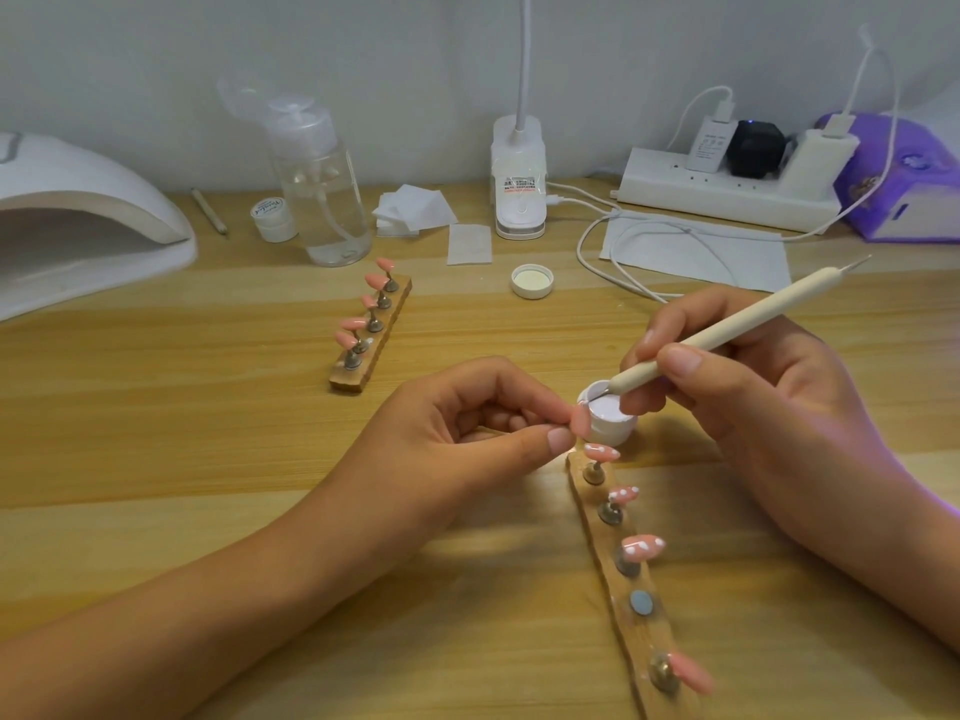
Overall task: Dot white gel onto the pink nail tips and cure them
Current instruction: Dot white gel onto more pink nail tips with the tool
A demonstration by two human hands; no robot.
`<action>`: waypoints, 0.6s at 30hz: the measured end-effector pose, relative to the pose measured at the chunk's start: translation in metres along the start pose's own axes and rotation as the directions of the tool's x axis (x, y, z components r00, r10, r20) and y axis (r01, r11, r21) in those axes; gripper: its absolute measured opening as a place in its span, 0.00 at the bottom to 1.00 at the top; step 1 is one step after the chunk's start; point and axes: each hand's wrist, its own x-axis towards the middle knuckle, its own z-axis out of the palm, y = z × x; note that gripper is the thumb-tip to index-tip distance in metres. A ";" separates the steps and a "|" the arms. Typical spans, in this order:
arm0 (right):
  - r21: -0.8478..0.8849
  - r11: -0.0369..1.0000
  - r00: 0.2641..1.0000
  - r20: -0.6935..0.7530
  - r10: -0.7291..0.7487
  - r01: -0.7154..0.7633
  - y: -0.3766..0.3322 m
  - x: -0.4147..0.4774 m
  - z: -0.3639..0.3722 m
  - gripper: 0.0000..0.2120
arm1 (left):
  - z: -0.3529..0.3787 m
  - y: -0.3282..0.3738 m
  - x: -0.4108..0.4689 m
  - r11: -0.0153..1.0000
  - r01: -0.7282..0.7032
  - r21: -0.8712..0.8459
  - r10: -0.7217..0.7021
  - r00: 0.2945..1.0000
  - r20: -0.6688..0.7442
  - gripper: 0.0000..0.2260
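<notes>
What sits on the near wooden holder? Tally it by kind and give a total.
Dotted pink nail tips: 3
Pink nail tip without visible dots: 1
Bare metal base: 1
Total on the near wooden holder: 5

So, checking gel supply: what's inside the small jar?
White gel fills the jar; the tool tip dips in at the back. The right fingers cover its right edge, the left hand's pinched nail tip its left edge. Depth can't be seen.
</notes>
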 end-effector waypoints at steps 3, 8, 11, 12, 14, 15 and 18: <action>-0.001 1.000 1.000 0.000 -0.001 0.001 0.000 0.000 0.001 0.09 | 0.000 0.000 0.000 1.000 -0.001 -0.001 0.001 1.000 -0.002 0.05; -0.008 1.000 1.000 -0.003 -0.013 0.013 0.000 0.001 -0.001 0.05 | 0.000 0.000 0.000 1.000 0.004 0.001 -0.004 1.000 -0.009 0.05; -0.031 0.999 0.995 -0.091 -0.039 0.037 0.000 0.002 -0.004 0.03 | -0.001 0.000 0.000 1.000 0.001 -0.009 -0.001 1.000 -0.001 0.04; -0.080 0.996 0.992 -0.116 -0.054 0.045 0.000 0.002 -0.005 0.02 | -0.001 -0.001 0.000 1.000 -0.001 -0.010 0.001 1.000 0.002 0.04; -0.226 0.973 0.990 -0.120 -0.071 0.042 0.000 0.003 -0.005 0.02 | -0.001 -0.001 0.000 1.000 0.000 -0.006 0.000 1.000 -0.002 0.04; -0.290 0.957 0.992 -0.110 -0.064 0.030 0.001 0.004 -0.005 0.02 | -0.001 -0.002 0.000 1.000 0.004 -0.001 -0.004 1.000 -0.006 0.04; -0.398 0.917 0.996 -0.084 -0.035 -0.002 0.002 0.003 -0.004 0.02 | -0.002 -0.003 0.000 1.000 0.011 0.010 -0.010 1.000 -0.007 0.05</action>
